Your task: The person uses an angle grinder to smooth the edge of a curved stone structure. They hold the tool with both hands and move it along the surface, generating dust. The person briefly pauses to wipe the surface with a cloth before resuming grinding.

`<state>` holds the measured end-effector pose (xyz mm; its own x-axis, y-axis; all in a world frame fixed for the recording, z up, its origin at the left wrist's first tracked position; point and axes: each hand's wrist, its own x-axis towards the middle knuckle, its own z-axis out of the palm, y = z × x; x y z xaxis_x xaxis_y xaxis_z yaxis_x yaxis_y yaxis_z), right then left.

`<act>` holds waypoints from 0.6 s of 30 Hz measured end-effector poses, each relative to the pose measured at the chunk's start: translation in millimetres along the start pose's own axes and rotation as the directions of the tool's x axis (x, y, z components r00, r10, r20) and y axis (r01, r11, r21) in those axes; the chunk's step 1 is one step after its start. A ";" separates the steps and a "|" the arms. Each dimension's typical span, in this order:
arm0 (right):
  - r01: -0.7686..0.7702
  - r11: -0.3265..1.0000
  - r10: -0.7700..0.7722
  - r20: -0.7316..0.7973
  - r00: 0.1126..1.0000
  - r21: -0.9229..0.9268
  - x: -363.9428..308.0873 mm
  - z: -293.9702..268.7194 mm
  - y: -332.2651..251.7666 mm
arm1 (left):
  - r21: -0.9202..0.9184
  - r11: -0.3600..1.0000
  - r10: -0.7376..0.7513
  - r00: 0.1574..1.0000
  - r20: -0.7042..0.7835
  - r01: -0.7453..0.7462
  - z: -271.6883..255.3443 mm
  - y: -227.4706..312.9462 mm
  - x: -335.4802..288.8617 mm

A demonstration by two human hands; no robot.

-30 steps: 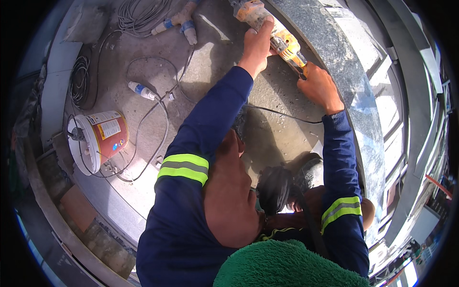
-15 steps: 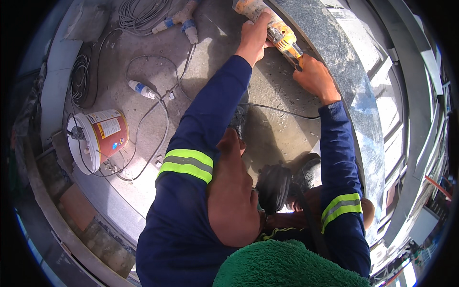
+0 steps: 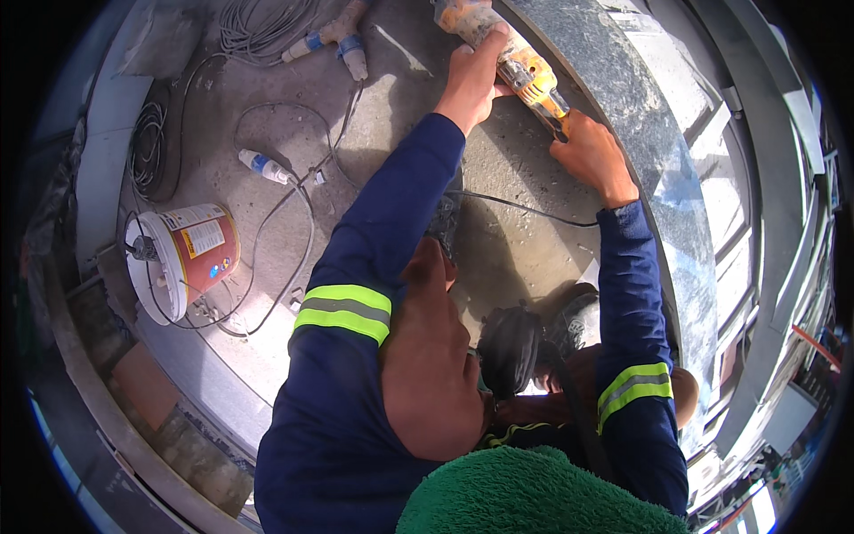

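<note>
A dusty yellow power tool that looks like an angle grinder [image 3: 532, 78] lies in both hands at the top of the view, along the stone edge. My left hand [image 3: 476, 76] is wrapped round its body, thumb on top. Lower right, my right hand [image 3: 594, 158] grips the rear handle. The tool's front end is partly cut off by the upper rim, and any disc is hidden. A dark cable [image 3: 525, 206] runs over the floor below the tool toward my right wrist.
A grey stone slab [image 3: 649, 116] curves along the right side. At left stands a white and red-brown bucket [image 3: 206, 245] with cable about it. Blue-and-white plug connectors [image 3: 265, 166], a splitter [image 3: 338, 36] and coiled cable [image 3: 262, 31] lie on the concrete floor.
My right hand and the tool's rear end have shifted slightly downward and to the right. My left hand keeps its hold, and its forearm has moved a little.
</note>
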<state>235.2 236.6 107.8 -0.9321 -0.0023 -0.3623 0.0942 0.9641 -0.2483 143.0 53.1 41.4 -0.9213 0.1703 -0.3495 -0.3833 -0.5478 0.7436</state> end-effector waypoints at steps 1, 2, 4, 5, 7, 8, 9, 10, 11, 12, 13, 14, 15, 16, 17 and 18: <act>-0.007 1.000 0.007 0.005 1.000 0.000 -1.4 -0.4 0.6 | -0.008 1.000 0.006 1.000 0.009 -0.006 0.1 -0.9 -1.5; -0.015 1.000 0.015 0.010 1.000 0.001 -2.9 -0.8 1.1 | -0.008 1.000 0.001 1.000 0.010 -0.001 0.1 -1.7 -2.3; -0.019 1.000 0.019 0.009 1.000 0.002 -4.7 -1.3 2.1 | -0.010 1.000 -0.010 1.000 0.007 0.010 0.0 -3.0 -1.7; -0.020 1.000 0.020 0.009 1.000 0.002 -5.3 -1.2 2.5 | -0.016 1.000 -0.004 1.000 0.018 0.004 -0.2 -4.1 -1.5; -0.008 1.000 0.008 -0.003 1.000 -0.005 -6.6 -0.8 3.8 | -0.025 1.000 -0.005 1.000 0.024 0.005 -0.9 -6.6 -1.8; -0.001 1.000 0.001 -0.009 1.000 -0.011 -7.5 -0.3 4.7 | -0.040 0.999 0.001 1.000 0.026 0.000 -1.0 -7.7 -1.8; -0.001 1.000 0.001 -0.014 1.000 -0.008 -8.3 0.3 5.5 | -0.055 0.998 0.007 1.000 0.028 -0.005 -1.1 -8.9 -1.9; -0.001 1.000 0.001 -0.020 1.000 -0.007 -9.3 1.1 6.2 | -0.070 0.998 0.012 0.999 0.030 -0.010 -1.3 -9.9 -2.4; -0.001 1.000 0.001 -0.025 1.000 -0.010 -10.1 1.6 7.1 | -0.070 0.997 0.012 0.999 0.033 -0.009 -1.4 -10.7 -2.7; 0.000 1.000 -0.001 -0.025 1.000 -0.008 -10.7 1.9 7.9 | -0.070 0.998 0.011 0.999 0.036 -0.009 -1.3 -11.4 -3.2; 0.000 1.000 -0.001 -0.022 1.000 -0.009 -11.2 2.2 8.5 | -0.069 0.998 0.010 0.999 0.039 -0.007 -1.4 -12.1 -3.8; 0.003 1.000 -0.003 -0.020 1.000 -0.012 -11.8 2.4 9.1 | -0.069 0.998 0.010 0.999 0.041 -0.008 -1.3 -12.6 -4.2; 0.004 1.000 -0.005 -0.024 1.000 -0.012 -12.7 2.4 9.8 | -0.068 0.998 0.011 0.999 0.042 -0.008 -1.2 -13.0 -4.5; 0.008 1.000 -0.008 -0.027 1.000 -0.013 -13.7 2.7 10.4 | -0.069 0.998 0.005 0.999 0.038 -0.002 -1.3 -13.6 -5.2; 0.015 1.000 -0.015 -0.033 0.999 -0.016 -14.4 2.8 10.8 | -0.070 0.997 0.012 0.999 0.044 -0.008 -1.2 -14.0 -5.7; 0.016 1.000 -0.016 -0.035 0.999 -0.015 -15.0 2.9 11.3 | -0.072 0.997 0.012 0.999 0.045 -0.009 -0.9 -14.3 -6.2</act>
<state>251.2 246.7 107.8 -0.9450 -0.0087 -0.3270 0.0742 0.9679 -0.2401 154.3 59.1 32.3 -0.9280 0.2005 -0.3140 -0.3692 -0.6070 0.7037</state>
